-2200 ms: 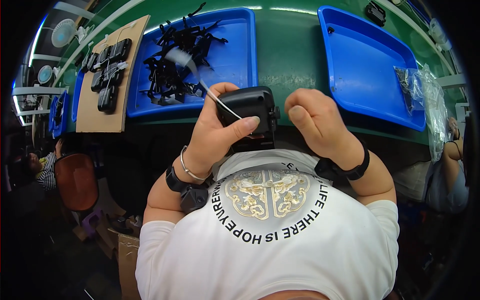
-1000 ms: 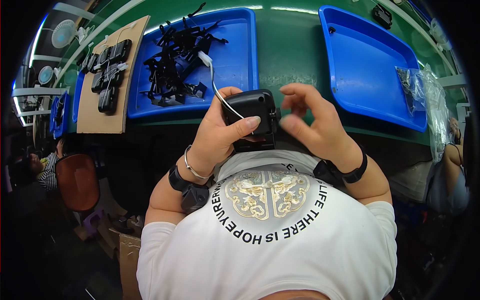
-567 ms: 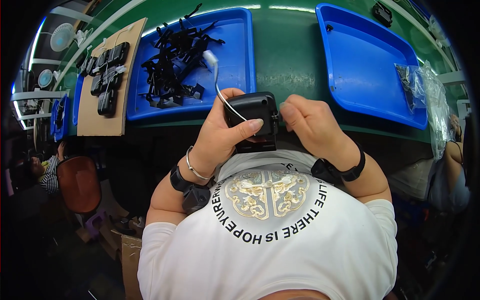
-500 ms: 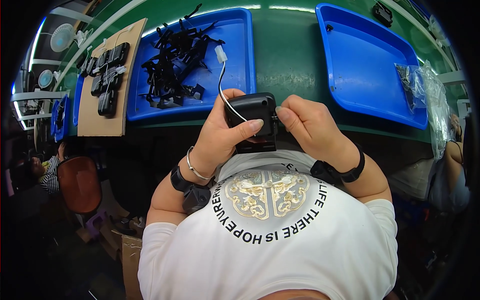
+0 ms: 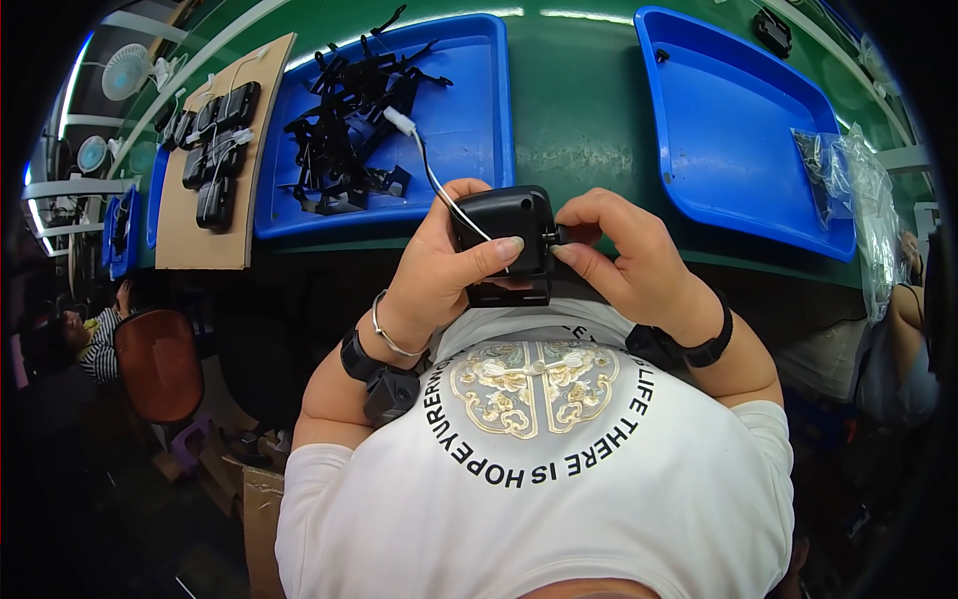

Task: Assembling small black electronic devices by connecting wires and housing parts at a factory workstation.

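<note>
My left hand [image 5: 431, 258] is closed around a black box-shaped device [image 5: 511, 213], its thumb lying across the front over a thin cable. The black-and-white cable ends in a white plug [image 5: 399, 121], which sticks up over the left tray. Along the device's lower side runs a black bracket [image 5: 511, 293]. At the right side of the device, my right hand [image 5: 631, 245] pinches a small black knob screw [image 5: 556, 236] between thumb and forefinger. The fingers partly hide the screw.
A blue tray [image 5: 479, 120] at left holds a pile of black metal brackets [image 5: 349, 120]. Beside it, several black devices [image 5: 215, 200] with cables rest on a cardboard sheet [image 5: 170, 245]. At right are another blue tray [image 5: 718, 120] and clear plastic bags [image 5: 868, 200].
My right-hand fingers have shifted on the knob screw, the forefinger and thumb now wider apart around it. The white plug has swung left and down. My left hand keeps its hold.
</note>
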A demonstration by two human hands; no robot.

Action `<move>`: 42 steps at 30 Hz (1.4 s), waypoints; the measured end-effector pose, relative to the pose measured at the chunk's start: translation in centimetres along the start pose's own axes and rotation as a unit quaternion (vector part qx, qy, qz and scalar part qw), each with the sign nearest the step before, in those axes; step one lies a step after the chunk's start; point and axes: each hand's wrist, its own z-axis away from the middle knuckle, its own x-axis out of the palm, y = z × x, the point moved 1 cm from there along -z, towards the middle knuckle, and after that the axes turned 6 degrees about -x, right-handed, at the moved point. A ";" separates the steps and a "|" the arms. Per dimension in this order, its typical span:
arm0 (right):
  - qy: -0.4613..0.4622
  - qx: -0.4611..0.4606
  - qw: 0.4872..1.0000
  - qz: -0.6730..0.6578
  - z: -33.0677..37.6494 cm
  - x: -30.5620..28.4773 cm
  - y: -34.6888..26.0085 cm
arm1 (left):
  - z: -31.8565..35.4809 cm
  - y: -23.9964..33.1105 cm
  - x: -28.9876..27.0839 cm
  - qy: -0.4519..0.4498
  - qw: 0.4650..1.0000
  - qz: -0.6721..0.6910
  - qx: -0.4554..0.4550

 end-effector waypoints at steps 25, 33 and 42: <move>0.051 -0.121 0.987 0.097 -0.1 0.4 0.7 | -0.1 0.1 0.0 -0.026 1.000 0.010 0.007; 0.003 -0.054 0.989 0.136 -0.4 0.3 0.9 | -0.2 -0.1 0.3 -0.025 0.999 -0.020 0.042; 0.132 -0.008 0.991 0.001 -0.4 1.5 1.2 | -0.4 0.1 0.4 -0.001 0.998 -0.031 0.063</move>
